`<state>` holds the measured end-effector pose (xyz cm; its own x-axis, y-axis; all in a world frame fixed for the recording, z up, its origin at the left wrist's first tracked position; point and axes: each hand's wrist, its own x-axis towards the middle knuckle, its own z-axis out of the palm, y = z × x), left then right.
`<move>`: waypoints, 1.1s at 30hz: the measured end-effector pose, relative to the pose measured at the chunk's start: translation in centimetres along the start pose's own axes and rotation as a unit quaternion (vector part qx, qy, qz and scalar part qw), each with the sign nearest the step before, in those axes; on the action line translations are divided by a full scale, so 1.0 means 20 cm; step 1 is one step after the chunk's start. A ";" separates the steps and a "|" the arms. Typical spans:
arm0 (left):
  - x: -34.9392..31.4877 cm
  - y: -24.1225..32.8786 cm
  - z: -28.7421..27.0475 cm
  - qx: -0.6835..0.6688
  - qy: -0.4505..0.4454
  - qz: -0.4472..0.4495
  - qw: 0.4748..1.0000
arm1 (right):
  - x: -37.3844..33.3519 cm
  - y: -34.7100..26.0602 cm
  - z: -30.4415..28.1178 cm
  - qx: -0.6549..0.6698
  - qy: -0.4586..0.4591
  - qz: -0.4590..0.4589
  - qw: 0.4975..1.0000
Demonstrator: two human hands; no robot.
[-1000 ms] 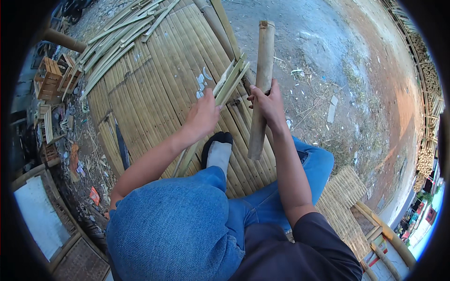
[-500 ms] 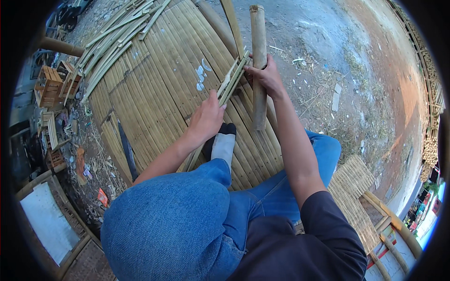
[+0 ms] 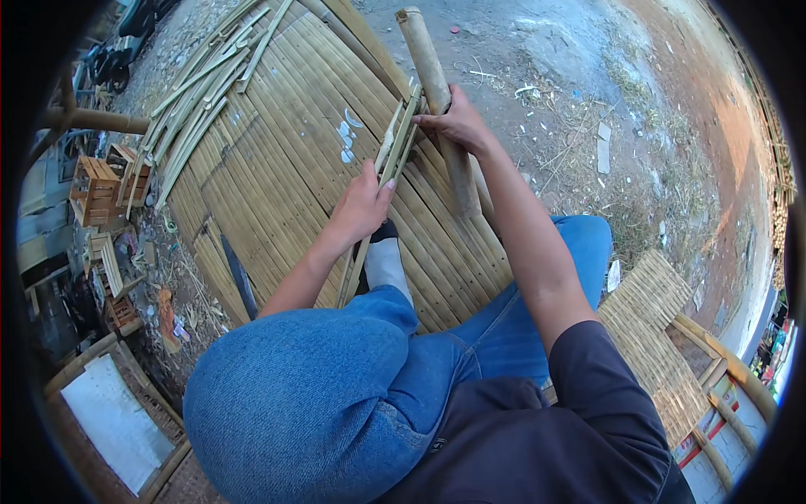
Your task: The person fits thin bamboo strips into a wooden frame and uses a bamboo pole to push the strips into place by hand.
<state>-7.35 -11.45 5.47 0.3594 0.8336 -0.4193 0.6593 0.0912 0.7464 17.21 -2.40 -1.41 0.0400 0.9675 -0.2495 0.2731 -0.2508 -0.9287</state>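
Observation:
My left hand (image 3: 361, 206) is closed around a few narrow split bamboo strips (image 3: 398, 144), which slant up and away across the slatted bamboo platform (image 3: 294, 151). Their near ends run down past my wrist toward my socked foot (image 3: 385, 262). With my right hand (image 3: 460, 126) I grip a thick round bamboo pole (image 3: 427, 63), its fingers wrapped behind it and its thumb touching the strips. The pole leans with its top to the left, over the platform's right edge, close beside the strips.
A pile of bamboo strips (image 3: 201, 88) lies at the platform's far left. A dark flat blade-like piece (image 3: 240, 277) rests near its left edge. Small wooden crates (image 3: 94, 190) stand at the left. A woven bamboo panel (image 3: 651, 323) is at lower right; littered ground (image 3: 571, 151) lies beyond.
The bamboo pole has tipped, its top swinging to the left. Both hands appear a little further left, with the whole view shifted slightly; each keeps its hold.

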 end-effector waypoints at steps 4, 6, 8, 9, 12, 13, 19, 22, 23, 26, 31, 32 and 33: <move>-0.02 -0.05 -0.03 0.006 -0.015 -0.014 1.000 | -0.04 -0.07 0.01 -0.009 -0.023 0.006 1.000; -0.04 -0.04 -0.03 -0.020 -0.016 -0.023 0.999 | -0.03 -0.07 0.02 -0.022 -0.016 0.001 1.000; -0.04 0.00 -0.02 -0.009 -0.010 -0.018 1.000 | -0.02 -0.05 0.01 -0.039 -0.007 -0.003 0.999; -0.06 0.01 -0.02 0.000 -0.005 -0.018 1.000 | -0.03 -0.04 0.02 -0.043 -0.003 -0.008 0.999; -0.06 -0.01 -0.01 -0.005 -0.012 -0.025 1.000 | -0.03 -0.04 0.04 -0.033 -0.006 -0.006 0.999; -0.06 -0.01 -0.01 -0.005 -0.010 -0.024 1.000 | -0.03 -0.04 0.04 -0.020 -0.011 0.003 1.000; -0.07 0.00 0.01 -0.004 -0.010 -0.021 1.000 | -0.01 -0.02 0.02 -0.027 -0.024 -0.005 0.999; -0.08 0.00 -0.01 -0.018 -0.008 -0.039 0.999 | -0.02 -0.03 0.03 -0.037 -0.027 -0.005 0.999; -0.08 -0.01 -0.02 -0.015 -0.005 -0.029 0.999 | -0.02 -0.03 0.04 -0.038 -0.028 -0.002 0.999; -0.07 -0.01 -0.02 -0.009 -0.010 -0.020 1.000 | 0.00 0.00 0.03 -0.004 -0.044 0.009 0.999; -0.04 0.04 -0.10 0.038 -0.037 -0.027 0.998 | -0.04 -0.02 0.03 -0.015 -0.015 -0.011 1.000; -0.03 0.07 -0.16 0.085 -0.059 -0.049 0.993 | -0.05 -0.03 0.03 -0.017 -0.018 -0.009 1.000; -0.03 0.11 -0.23 0.132 -0.081 -0.072 0.985 | -0.08 -0.09 0.03 -0.009 -0.031 0.009 0.999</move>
<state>-9.17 -9.24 9.77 0.3365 0.7231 -0.6033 0.8519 0.0393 0.5222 16.01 -3.55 0.39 -0.0140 0.9590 -0.2829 0.2895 -0.2669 -0.9192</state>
